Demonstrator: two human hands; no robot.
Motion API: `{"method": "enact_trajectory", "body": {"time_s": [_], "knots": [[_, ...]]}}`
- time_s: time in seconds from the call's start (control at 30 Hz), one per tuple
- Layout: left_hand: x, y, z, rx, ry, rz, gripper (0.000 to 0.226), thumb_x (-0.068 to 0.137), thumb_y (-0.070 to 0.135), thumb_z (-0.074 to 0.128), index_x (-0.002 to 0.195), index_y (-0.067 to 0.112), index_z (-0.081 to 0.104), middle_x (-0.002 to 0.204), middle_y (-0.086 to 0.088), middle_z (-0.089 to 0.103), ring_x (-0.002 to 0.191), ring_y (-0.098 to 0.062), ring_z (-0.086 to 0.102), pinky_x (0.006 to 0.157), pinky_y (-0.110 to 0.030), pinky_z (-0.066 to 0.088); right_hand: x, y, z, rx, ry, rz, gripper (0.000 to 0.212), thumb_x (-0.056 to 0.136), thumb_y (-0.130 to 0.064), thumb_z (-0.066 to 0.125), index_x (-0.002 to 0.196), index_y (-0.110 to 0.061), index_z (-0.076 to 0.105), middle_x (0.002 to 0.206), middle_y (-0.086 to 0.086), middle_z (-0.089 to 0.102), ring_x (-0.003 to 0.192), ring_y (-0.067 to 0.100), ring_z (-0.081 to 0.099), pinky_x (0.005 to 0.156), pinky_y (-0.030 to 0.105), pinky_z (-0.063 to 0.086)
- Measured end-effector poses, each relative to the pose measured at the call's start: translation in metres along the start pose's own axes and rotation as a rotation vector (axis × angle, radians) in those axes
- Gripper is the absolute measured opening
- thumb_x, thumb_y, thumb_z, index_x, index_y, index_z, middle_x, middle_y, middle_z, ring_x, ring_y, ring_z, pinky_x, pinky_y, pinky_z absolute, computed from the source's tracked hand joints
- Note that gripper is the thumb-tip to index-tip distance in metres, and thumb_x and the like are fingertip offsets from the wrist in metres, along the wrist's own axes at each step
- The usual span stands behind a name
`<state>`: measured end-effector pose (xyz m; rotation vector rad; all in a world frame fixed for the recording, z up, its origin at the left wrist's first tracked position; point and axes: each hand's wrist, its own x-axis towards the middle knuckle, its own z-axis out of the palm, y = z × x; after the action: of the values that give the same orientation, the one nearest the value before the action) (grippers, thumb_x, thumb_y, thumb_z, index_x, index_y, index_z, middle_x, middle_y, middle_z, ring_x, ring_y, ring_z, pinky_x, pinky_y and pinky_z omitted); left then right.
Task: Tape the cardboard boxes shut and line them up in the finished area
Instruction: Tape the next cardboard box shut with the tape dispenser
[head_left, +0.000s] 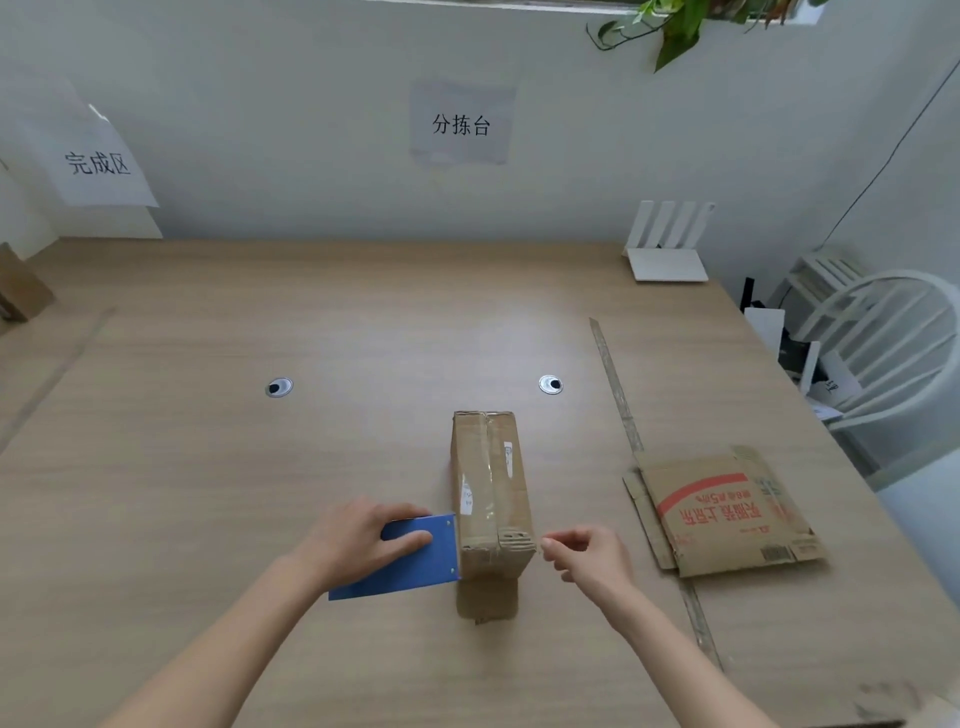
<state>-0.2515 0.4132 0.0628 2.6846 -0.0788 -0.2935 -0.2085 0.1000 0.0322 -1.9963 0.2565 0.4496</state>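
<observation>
- The tape itself is too clear to make out; I can only see my right hand (587, 553) with thumb and forefinger pinched together just off the near right corner of the box (492, 493), the other fingers curled, and I cannot tell what, if anything, sits between the fingertips.
- My left hand (363, 540) grips the blue tape dispenser (405, 558), fingers laid over its flat top; its far edge touches the left side of the box.
- The box stands narrow and upright between my two hands, running away from my fingers, with glossy tape along its top seam and a small white label I cannot read.
- A loose flap of cardboard (487, 597) lies flat at the near end of the box, just below my fingertips.
- Beyond my right fingers, well apart, lies a flattened carton (727, 512) with red print.
- A strip of tape (615, 384) on the table (260, 467) runs between the box and that carton.
- Far off past my left fingers, another box (21, 286) is cut off by the frame edge, under a paper sign (96, 161).
- A second sign (461, 124) hangs straight ahead; a white router (667, 249) and a white chair (893, 353) stand to the far right.
</observation>
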Motion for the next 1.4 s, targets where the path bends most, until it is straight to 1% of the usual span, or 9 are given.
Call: {"method": "enact_trajectory", "body": {"time_s": [0.3, 0.57, 0.73, 0.9, 1.07, 1.13, 1.23, 1.3, 1.4], "knots": [[0.01, -0.007, 0.013, 0.033, -0.018, -0.01, 0.051, 0.083, 0.076, 0.036, 0.125, 0.054, 0.057, 0.107, 0.026, 0.068, 0.088, -0.003, 0.062, 0.071, -0.025, 0.051, 0.015, 0.011, 0.006, -0.011, 0.02, 0.023, 0.009, 0.087, -0.021, 0.078, 0.078, -0.02, 0.078, 0.069, -0.003, 0.075, 0.067, 0.01, 0.067, 0.066, 0.031, 0.059], [0.016, -0.006, 0.019, 0.035, -0.017, -0.003, 0.037, 0.09, 0.066, 0.047, 0.122, 0.053, 0.06, 0.103, 0.025, 0.07, 0.084, -0.001, 0.062, 0.067, -0.021, 0.047, 0.024, 0.023, 0.018, -0.079, 0.032, 0.046, 0.011, 0.089, -0.023, 0.074, 0.079, -0.025, 0.078, 0.068, -0.009, 0.075, 0.071, 0.01, 0.071, 0.076, 0.037, 0.062], [0.019, -0.01, 0.028, 0.09, -0.01, -0.001, 0.055, 0.082, 0.076, 0.029, 0.124, 0.054, 0.057, 0.099, 0.022, 0.07, 0.08, -0.006, 0.062, 0.064, -0.023, 0.046, 0.029, 0.029, 0.036, -0.05, 0.042, 0.097, 0.014, 0.09, -0.02, 0.071, 0.078, -0.026, 0.075, 0.07, -0.007, 0.075, 0.072, 0.012, 0.072, 0.076, 0.039, 0.062], [0.025, -0.007, 0.033, 0.097, -0.012, -0.028, 0.057, 0.081, 0.076, 0.027, 0.125, 0.054, 0.057, 0.101, 0.023, 0.069, 0.083, -0.008, 0.062, 0.067, -0.025, 0.048, 0.032, 0.026, 0.046, 0.113, 0.085, 0.169, 0.009, 0.09, -0.014, 0.069, 0.089, -0.014, 0.078, 0.081, 0.002, 0.076, 0.072, 0.015, 0.068, 0.063, 0.028, 0.06], [0.026, -0.008, 0.031, 0.1, -0.003, -0.029, 0.056, 0.083, 0.076, 0.029, 0.125, 0.053, 0.058, 0.103, 0.023, 0.069, 0.082, -0.006, 0.061, 0.061, -0.021, 0.041, 0.036, 0.033, 0.05, -0.033, 0.061, 0.217, 0.037, 0.085, -0.028, 0.075, 0.12, -0.017, 0.074, 0.091, -0.005, 0.072, 0.091, 0.021, 0.069, 0.088, 0.036, 0.057], [0.026, -0.01, 0.03, 0.084, -0.001, -0.029, 0.061, 0.079, 0.078, 0.025, 0.125, 0.054, 0.057, 0.103, 0.023, 0.069, 0.082, -0.006, 0.061, 0.062, -0.021, 0.043, 0.032, 0.03, 0.051, -0.217, 0.11, 0.158, 0.049, 0.089, -0.028, 0.07, 0.136, -0.02, 0.061, 0.109, -0.003, 0.067, 0.107, 0.02, 0.064, 0.094, 0.031, 0.047], [0.027, -0.011, 0.031, 0.089, -0.001, -0.03, 0.061, 0.078, 0.08, 0.024, 0.124, 0.056, 0.057, 0.102, 0.024, 0.069, 0.083, -0.008, 0.062, 0.069, -0.026, 0.049, 0.02, 0.011, 0.061, -0.31, 0.264, -0.282, 0.044, 0.099, -0.022, 0.057, 0.143, -0.02, 0.052, 0.139, -0.005, 0.053, 0.127, 0.014, 0.052, 0.107, 0.032, 0.043], [0.027, -0.011, 0.031, 0.086, 0.0, -0.025, 0.059, 0.078, 0.079, 0.025, 0.123, 0.057, 0.057, 0.1, 0.025, 0.069, 0.082, -0.007, 0.062, 0.069, -0.026, 0.049, 0.018, -0.006, 0.074, -0.441, 0.125, -0.52, 0.052, 0.104, -0.031, 0.048, 0.154, -0.024, 0.036, 0.158, -0.014, 0.033, 0.147, 0.007, 0.027, 0.122, 0.031, 0.024], [0.025, -0.015, 0.03, 0.06, 0.01, -0.023, 0.055, 0.08, 0.078, 0.03, 0.122, 0.057, 0.057, 0.101, 0.025, 0.069, 0.083, -0.005, 0.062, 0.07, -0.026, 0.049, 0.03, -0.006, 0.094, -0.719, -0.144, -0.501, 0.071, 0.103, -0.057, 0.021, 0.162, -0.026, -0.003, 0.165, -0.016, -0.017, 0.151, 0.002, -0.018, 0.126, 0.033, -0.007]]}}
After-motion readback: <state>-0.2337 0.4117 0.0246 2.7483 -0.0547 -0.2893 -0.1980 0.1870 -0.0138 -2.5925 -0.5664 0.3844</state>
